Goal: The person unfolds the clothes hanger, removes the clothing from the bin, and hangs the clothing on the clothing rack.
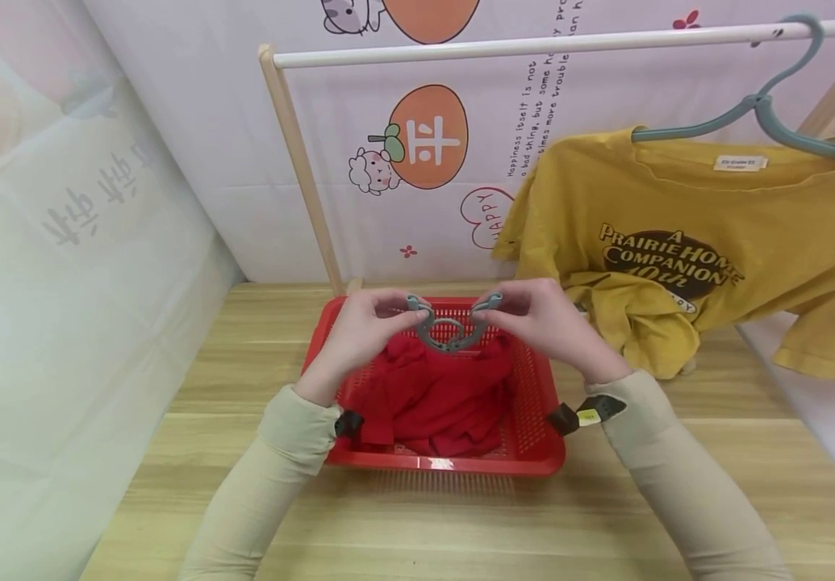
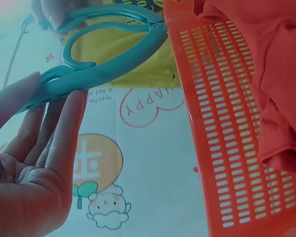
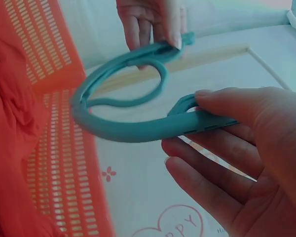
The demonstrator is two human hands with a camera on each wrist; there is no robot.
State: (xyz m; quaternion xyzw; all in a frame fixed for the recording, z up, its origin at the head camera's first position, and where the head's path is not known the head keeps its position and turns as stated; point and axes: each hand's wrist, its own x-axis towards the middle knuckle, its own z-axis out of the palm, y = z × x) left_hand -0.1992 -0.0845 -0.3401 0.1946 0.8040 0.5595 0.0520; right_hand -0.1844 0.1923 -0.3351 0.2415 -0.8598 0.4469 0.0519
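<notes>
A teal folding clothes hanger (image 1: 450,345) is held in the air above the red basket, its two arms bent toward each other and its hook curled between them. My left hand (image 1: 363,329) pinches one arm's end between thumb and fingers. The other arm's end is pinched by my right hand (image 1: 542,324). Both wrist views show the hanger (image 2: 116,61) folded at its middle joint, the hook (image 3: 133,101) lying inside the bend. Crumpled red cloth (image 1: 446,395) lies in the basket (image 1: 453,466) below the hands.
A white rail (image 1: 461,51) on wooden posts (image 1: 304,173) spans the back. From it a yellow T-shirt (image 1: 591,202) hangs on another teal hanger (image 1: 707,127) at the right. The wooden tabletop (image 1: 228,387) extends around the basket, with printed cloth (image 1: 257,145) behind.
</notes>
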